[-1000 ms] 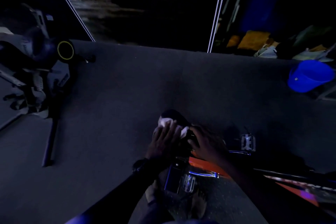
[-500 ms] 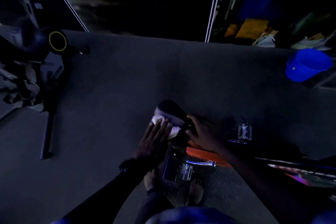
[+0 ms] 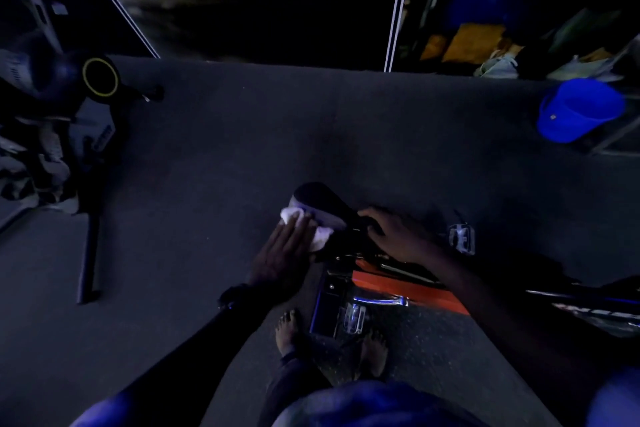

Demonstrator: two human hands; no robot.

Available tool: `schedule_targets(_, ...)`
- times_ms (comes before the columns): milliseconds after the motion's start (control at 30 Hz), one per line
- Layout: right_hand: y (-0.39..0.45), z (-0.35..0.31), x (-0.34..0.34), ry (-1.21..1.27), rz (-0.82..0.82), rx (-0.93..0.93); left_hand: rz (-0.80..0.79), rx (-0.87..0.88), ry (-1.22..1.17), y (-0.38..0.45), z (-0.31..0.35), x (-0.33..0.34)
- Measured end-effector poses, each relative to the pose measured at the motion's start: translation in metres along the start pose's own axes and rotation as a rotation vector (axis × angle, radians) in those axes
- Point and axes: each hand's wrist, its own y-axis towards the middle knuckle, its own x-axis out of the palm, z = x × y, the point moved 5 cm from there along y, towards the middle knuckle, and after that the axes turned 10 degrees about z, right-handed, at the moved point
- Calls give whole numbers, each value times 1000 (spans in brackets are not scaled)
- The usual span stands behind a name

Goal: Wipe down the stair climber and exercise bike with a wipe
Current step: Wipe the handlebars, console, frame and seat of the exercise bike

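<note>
Head view: the left hand presses a white wipe with straight fingers against the near-left side of the exercise bike's saddle, low in the middle of the scene. The right hand rests on the saddle's right end, fingers loosely curved, seemingly steadying it. Step in hand: wiping the saddle. The next stroke likely calls for sliding the wipe across the uncleaned top.
</note>
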Motion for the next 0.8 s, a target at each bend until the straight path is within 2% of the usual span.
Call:
schedule_targets(100,-1,-1,-2,5,42,19,-20,-201,-52,27,-8,1)
schedule_targets(167,-4,-5,-3,7,60,-3,-44,-234,-47,50,12,4)
schedule_targets(233,-7,-6,-4,9,73,-8,-56,-111,-35,58,43,10)
schedule_targets(300,-10,-1,-7,31,109,36,-75,83,-14,49,68,15)
schedule_targets(367,-16,9,-8,42,126,96,-36,180,-13,42,67,11)
schedule_targets(433,-24,16,-10,32,148,160,-8,167,-25,38,47,8)
schedule_targets(533,-33,25,-12,49,204,259,-28,30,-39,39,9,9)
schedule_targets(600,-39,24,-13,103,243,370,-39,23,-61,43,7,12)
schedule_targets(733,-55,16,-14,218,368,543,-159,186,-127,60,62,16)
schedule_targets(800,-63,15,-11,311,427,619,-194,212,-217,70,92,18)
